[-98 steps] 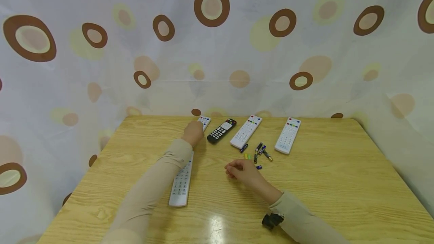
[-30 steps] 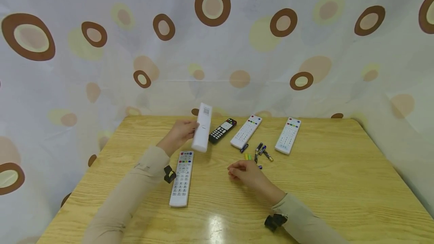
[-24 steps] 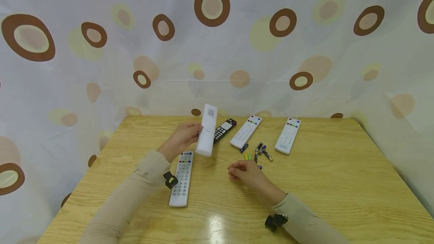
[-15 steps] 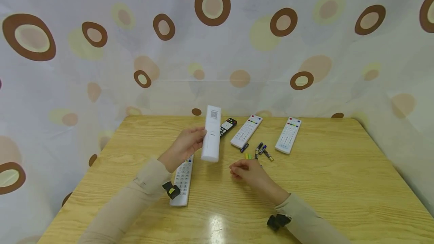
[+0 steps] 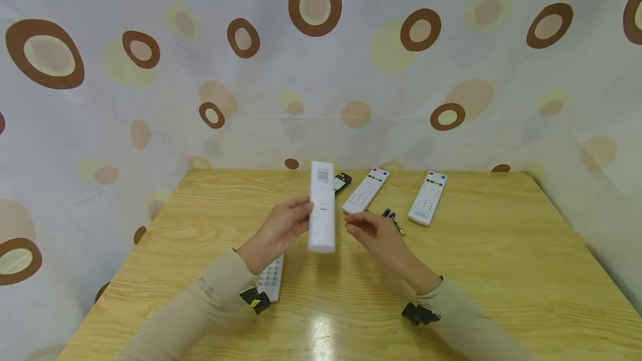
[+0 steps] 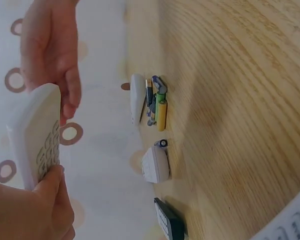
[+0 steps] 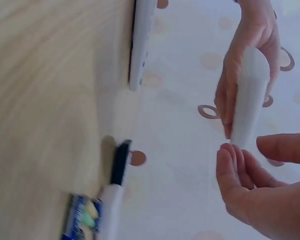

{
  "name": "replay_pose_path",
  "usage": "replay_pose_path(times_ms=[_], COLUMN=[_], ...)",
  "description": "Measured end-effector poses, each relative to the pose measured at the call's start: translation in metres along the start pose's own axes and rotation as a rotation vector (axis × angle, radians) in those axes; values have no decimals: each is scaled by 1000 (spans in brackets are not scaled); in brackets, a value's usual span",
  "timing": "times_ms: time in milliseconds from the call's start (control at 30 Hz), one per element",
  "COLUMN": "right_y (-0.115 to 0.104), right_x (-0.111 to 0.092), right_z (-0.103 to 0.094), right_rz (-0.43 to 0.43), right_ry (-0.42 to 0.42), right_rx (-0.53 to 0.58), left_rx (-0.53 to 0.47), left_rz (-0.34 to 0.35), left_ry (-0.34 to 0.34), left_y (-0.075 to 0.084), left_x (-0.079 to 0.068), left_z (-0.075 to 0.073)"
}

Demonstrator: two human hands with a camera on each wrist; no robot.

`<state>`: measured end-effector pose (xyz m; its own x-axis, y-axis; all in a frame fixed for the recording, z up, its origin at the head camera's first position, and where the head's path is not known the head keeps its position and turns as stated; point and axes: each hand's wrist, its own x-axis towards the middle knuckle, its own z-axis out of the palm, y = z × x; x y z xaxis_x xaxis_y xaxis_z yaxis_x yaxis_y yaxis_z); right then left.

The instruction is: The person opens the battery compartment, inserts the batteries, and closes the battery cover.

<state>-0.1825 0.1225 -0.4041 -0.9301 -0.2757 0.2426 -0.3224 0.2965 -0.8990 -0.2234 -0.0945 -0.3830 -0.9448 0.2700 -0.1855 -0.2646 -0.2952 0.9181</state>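
Observation:
My left hand (image 5: 281, 233) grips a white remote control (image 5: 322, 233) by its left edge, above the table. Its back, with a printed code and battery cover, faces the head camera; its buttons show in the left wrist view. Just right of the remote is my right hand (image 5: 386, 241), fingers loosely bent and nothing held. In the right wrist view, the right fingertips (image 7: 225, 146) are close to the remote's end. Several batteries lie beyond the right hand, partly hidden by it in the head view; a yellow battery (image 6: 162, 116) shows in the left wrist view.
Under my left wrist lies another white remote (image 5: 271, 280), partly covered. A black remote (image 5: 343, 181) is half hidden behind the held one. Two more white remotes, one at back centre (image 5: 368, 189) and one to its right (image 5: 428, 198), lie on the wooden table (image 5: 501, 249).
My left hand has picked up the white remote from the back left, turned its back to view and brought it right and nearer. The right hand has lifted slightly toward it.

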Motion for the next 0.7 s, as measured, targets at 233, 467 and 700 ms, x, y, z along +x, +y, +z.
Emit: replay_pose_path(times_ms=[233, 467, 700], right_y=[-16, -28, -29], right_x=[1, 0, 0], right_z=[-1, 3, 5], right_rz=[-342, -378, -379], right_ry=[-18, -125, -138], right_rx=[-271, -500, -604], left_rx=[31, -9, 1], left_rz=[-5, -1, 3], left_ry=[-4, -20, -40], left_y=[-6, -14, -21], left_x=[-7, -8, -7], left_z=[5, 11, 14])
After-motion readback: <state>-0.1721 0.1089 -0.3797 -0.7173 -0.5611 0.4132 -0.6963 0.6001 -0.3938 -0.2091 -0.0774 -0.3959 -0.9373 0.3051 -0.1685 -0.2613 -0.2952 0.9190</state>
